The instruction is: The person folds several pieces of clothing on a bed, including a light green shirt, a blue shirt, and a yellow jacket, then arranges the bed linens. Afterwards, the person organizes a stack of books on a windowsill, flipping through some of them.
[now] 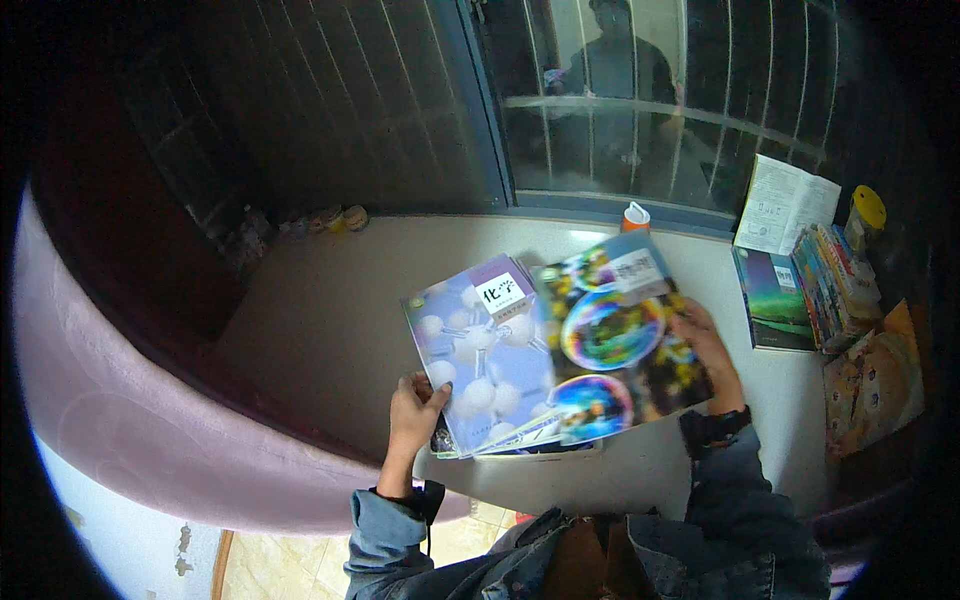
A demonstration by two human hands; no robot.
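White windowsill [330, 330], fanned books [560, 350] between both hands' fingers [425, 395]

White label [503, 292] on the pale-blue book's [480, 360] cover, upper corner. White label [637, 268] atop the bubble book [615, 345]. Yellow-lidded jar [864, 216] at far right. Orange-capped bottle [636, 216] by window.

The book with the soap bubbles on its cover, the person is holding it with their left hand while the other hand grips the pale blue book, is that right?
Not quite. The head view shows the hands the other way round: the right hand holds the book with the soap bubbles, while the left hand grips the pale blue book. Both books rest over the white table.
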